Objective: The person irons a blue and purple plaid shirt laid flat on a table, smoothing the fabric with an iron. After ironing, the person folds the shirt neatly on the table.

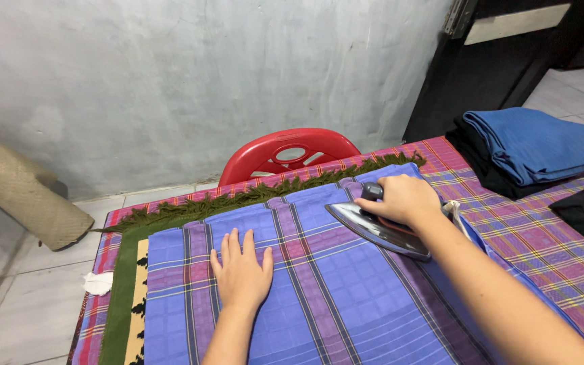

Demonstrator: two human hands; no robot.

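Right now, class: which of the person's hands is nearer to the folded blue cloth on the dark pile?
The right hand. It grips the iron, left of the folded blue cloth. The left hand lies flat on the purple plaid cloth, farther left.

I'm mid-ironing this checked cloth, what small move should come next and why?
Probably slide the iron toward the left hand: the right hand grips it at the blue-purple checked cloth's far edge, while the left hand presses the cloth flat.
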